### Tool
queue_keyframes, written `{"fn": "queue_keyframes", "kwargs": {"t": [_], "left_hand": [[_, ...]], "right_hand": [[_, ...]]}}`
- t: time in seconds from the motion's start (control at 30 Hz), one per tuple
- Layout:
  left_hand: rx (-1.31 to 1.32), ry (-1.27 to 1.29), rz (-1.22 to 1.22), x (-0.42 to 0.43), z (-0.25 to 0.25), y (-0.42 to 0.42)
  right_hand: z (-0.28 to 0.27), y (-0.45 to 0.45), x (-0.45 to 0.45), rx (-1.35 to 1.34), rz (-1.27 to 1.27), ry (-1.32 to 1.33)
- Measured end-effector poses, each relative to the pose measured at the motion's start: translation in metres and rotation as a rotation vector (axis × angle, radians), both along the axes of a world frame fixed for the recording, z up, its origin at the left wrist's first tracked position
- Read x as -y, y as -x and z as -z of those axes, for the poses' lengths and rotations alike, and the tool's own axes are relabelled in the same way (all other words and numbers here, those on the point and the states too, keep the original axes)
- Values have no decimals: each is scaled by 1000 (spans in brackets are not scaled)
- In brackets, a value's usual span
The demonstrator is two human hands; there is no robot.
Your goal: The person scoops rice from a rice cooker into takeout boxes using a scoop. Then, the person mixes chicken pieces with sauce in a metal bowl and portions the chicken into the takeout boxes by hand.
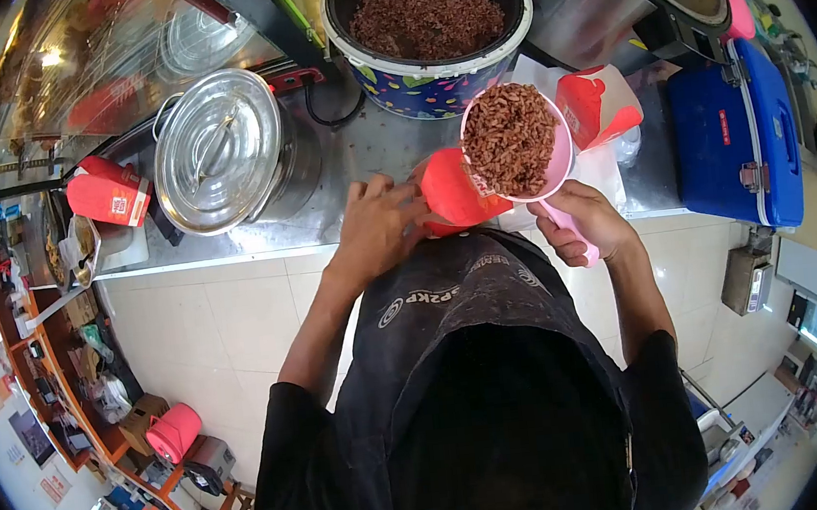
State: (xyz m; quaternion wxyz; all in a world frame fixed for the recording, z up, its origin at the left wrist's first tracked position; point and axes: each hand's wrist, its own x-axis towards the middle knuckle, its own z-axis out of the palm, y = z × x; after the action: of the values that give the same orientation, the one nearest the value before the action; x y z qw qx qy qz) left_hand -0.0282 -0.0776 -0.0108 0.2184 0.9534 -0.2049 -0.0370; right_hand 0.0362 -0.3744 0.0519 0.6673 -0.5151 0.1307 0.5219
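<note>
My right hand (590,220) is wrapped round the handle of a pink scoop (571,227), which is heaped with cooked reddish-brown rice (511,139). Under the left side of the scoop is a red paper food box (451,190) at the counter's front edge, its inside hidden from me. The fingers of my left hand (381,220) curl against the left side of this box and hold it. Behind the scoop stands a round tub (431,81) with a colourful pattern, holding more of the same rice.
A lidded steel pot (221,150) stands left on the metal counter (345,158). Another red and white food box (599,107) is right of the scoop, near a blue cooler box (736,135). A red carton (108,193) lies far left, beside a glass display case (115,67).
</note>
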Motion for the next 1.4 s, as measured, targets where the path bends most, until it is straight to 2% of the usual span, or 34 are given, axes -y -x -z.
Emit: {"fn": "queue_keyframes", "kwargs": {"t": [0.13, 0.23, 0.33, 0.43, 0.53, 0.63, 0.73, 0.83, 0.93, 1.03, 1.13, 1.23, 1.33, 1.4], "left_hand": [[-82, -16, 102, 6, 23, -7], [-53, -98, 119, 1, 18, -10], [-75, 19, 81, -8, -17, -14], [-5, 129, 2, 0, -22, -21], [40, 33, -116, 15, -24, -34], [87, 62, -104, 19, -13, -50], [68, 51, -28, 17, -17, -57], [168, -35, 160, -3, -48, -60], [152, -220, 211, -24, -67, -60], [82, -194, 307, -36, -46, -63], [-94, -61, 265, -29, -45, -63], [-124, -186, -3, -13, -40, -64], [-164, -122, 60, -11, -27, -61], [-120, -195, 17, -4, -29, -51]], "right_hand": [[1, 1, 3, -19, 28, -11], [-2, 2, 4, -22, 46, 3], [-3, 2, 8, -17, 50, 19], [-4, 1, 10, 2, 57, 33], [-6, 3, 12, 10, 102, 26], [-8, 7, 18, 13, 141, 17], [-8, 10, 22, -4, 174, 44], [-3, 13, 28, -6, 195, 24], [2, 15, 30, -6, 191, -24], [5, 12, 25, -32, 172, -46], [7, 13, 21, -43, 153, -33], [9, 14, 18, -42, 167, -30], [12, 15, 19, -67, 182, -38], [13, 17, 19, -69, 169, -17]]}}
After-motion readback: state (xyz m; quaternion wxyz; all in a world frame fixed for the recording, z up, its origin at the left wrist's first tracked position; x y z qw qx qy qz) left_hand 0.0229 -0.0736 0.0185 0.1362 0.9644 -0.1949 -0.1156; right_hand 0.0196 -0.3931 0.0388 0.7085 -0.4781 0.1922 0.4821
